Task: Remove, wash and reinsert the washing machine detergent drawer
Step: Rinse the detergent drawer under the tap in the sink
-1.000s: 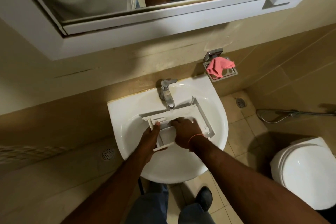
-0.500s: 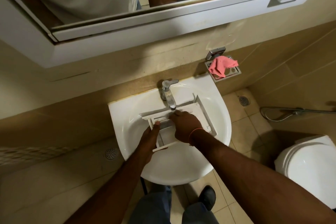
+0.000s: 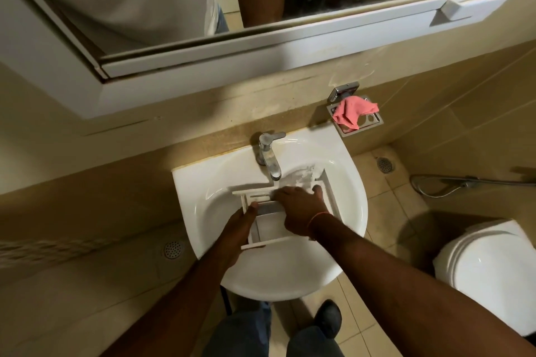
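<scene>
The white detergent drawer (image 3: 268, 230) lies in the white sink (image 3: 352, 206), under the chrome tap (image 3: 268, 158). My left hand (image 3: 239, 222) grips the drawer's left wall, thumb on the top edge. My right hand (image 3: 300, 209) lies spread over the drawer's far compartments, fingers reaching toward the tap spout. Water splashes on the basin just right of the spout. Much of the drawer's inside is hidden under my right hand.
A pink cloth (image 3: 352, 113) sits in a metal wall soap dish right of the tap. A mirror cabinet (image 3: 203, 58) overhangs the sink. A toilet (image 3: 490, 266) stands at the right, with a spray hose (image 3: 452, 187) on the wall. Floor drain (image 3: 173, 249) at the left.
My right hand has slid up the drawer toward the tap and spread out. Water now splashes at the drawer's far right corner. My left hand keeps its hold.
</scene>
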